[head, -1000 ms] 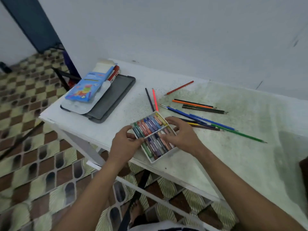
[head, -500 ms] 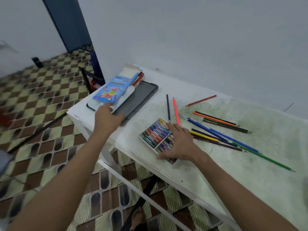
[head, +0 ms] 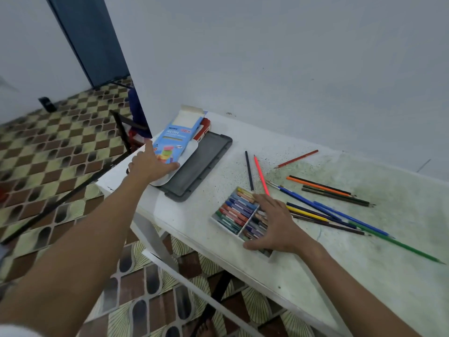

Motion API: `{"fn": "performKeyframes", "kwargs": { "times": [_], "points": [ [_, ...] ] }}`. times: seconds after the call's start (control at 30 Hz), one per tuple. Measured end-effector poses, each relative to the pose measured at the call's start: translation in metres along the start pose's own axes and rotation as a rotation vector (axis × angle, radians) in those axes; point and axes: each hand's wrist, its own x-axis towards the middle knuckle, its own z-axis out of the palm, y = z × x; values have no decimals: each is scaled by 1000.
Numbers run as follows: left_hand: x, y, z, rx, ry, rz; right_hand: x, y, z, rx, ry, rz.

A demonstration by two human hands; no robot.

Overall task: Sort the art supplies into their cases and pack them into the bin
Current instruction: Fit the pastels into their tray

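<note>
A white tray of coloured crayons (head: pixel 234 212) lies near the table's front edge. My right hand (head: pixel 277 224) rests flat on its right half, fingers spread. My left hand (head: pixel 150 164) reaches to the table's left end and takes hold of the blue crayon box (head: pixel 175 139), thumb across its lower end. That box lies on a white lid (head: pixel 187 154) over a dark grey case lid (head: pixel 201 166). A red box (head: pixel 204 128) peeks out behind it. Several coloured pencils (head: pixel 323 205) lie scattered to the right of the tray.
The white table (head: pixel 340 276) stands against a pale wall. Its left and front edges drop to a checkered tile floor (head: pixel 48 147). A dark chair frame (head: pixel 124 132) stands beyond the table's left end. A blue door (head: pixel 90 40) is at the back left.
My left hand left the crayon tray and reached out to the blue box at the table's left end. My right hand stayed on the tray, flattening over its right half.
</note>
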Motion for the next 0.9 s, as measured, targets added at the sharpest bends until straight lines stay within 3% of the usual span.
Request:
{"fn": "performKeyframes", "kwargs": {
  "times": [0.17,0.4,0.67,0.9],
  "points": [
    [-11,11,15,-75,110,123,3,5,0,11,-20,23],
    [-59,43,62,-54,31,453,10,5,-6,-36,-57,120],
    [-54,54,74,109,11,462,12,2,-13,-35,-45,156],
    [50,61,19,93,135,294,9,4,-12,7,-12,122]
  ]
}}
